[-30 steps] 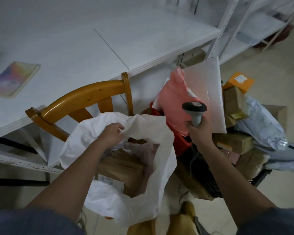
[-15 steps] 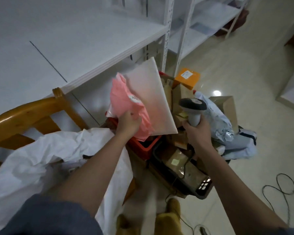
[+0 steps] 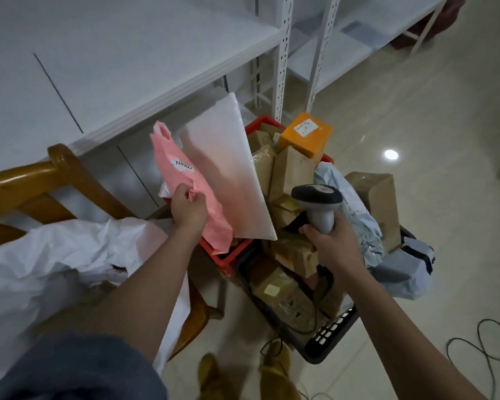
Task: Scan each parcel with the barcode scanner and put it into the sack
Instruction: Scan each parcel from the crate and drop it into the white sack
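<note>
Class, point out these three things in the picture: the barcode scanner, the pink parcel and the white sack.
barcode scanner (image 3: 316,195), head view, on its dark head.
pink parcel (image 3: 168,166), head view, on its upper half.
white sack (image 3: 55,255), head view, on its crumpled side.

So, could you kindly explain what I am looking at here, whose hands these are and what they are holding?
There is no machine: a person wears a camera on the head, so you look down along their own two arms. The left hand pinches a pink plastic mailer bag that stands in a red plastic crate beside a white flat envelope. The right hand grips a grey handheld barcode scanner. The crate and a black basket on the floor hold brown cardboard parcels and an orange box. A crumpled white sack hangs on a wooden chair at the left.
</note>
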### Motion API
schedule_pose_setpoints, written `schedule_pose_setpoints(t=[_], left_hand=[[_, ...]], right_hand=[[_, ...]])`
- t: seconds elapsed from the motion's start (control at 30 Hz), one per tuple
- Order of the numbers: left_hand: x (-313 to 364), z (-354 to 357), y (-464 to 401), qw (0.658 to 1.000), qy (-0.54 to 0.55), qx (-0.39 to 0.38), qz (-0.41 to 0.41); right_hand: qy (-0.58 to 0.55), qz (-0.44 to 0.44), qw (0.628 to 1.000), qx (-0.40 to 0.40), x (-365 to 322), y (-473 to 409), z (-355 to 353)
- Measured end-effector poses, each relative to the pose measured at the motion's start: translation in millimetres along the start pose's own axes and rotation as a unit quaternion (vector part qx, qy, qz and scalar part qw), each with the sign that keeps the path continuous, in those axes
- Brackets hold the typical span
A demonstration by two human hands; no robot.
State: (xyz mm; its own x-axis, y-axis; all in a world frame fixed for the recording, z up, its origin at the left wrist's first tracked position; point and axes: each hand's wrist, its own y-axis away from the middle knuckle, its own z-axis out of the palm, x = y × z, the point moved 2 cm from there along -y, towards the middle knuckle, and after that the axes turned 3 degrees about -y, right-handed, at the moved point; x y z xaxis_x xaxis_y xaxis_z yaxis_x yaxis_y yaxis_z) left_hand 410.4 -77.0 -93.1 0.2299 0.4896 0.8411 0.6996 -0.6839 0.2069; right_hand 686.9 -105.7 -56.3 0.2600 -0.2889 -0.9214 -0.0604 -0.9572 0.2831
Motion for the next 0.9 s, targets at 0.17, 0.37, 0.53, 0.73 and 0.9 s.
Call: schedule_pose_setpoints(t=[0.17, 0.37, 0.53, 0.73, 0.9], left_hand=[[38.0, -36.1, 2.1, 0.997, 0.053, -0.033, 0.044], [65.5, -68.4, 13.2, 0.975, 0.181, -0.118, -0.044], [84.3, -84.0, 29.6, 0.940, 0.270, -0.178, -0.112], [92.7, -98.0, 59.3, 0.882, 0.330, -0.325, -0.090], [79.8, -113.0, 74.2, 0.911, 0.063, -0.399, 0.082]], right_hand=[[-0.015, 0.003, 1.000, 0.012, -13.8, -10.4, 22.6], [-0.038, -0.019, 0.996, -0.077, -41.2, -0.2, 51.3], [-0.041, -0.038, 0.988, -0.142, -59.2, 23.3, 75.9], [-0.099, -0.015, 0.991, -0.086, -71.2, 37.1, 93.4], [-0.127, 0.003, 0.991, -0.026, -86.4, 32.2, 85.6]])
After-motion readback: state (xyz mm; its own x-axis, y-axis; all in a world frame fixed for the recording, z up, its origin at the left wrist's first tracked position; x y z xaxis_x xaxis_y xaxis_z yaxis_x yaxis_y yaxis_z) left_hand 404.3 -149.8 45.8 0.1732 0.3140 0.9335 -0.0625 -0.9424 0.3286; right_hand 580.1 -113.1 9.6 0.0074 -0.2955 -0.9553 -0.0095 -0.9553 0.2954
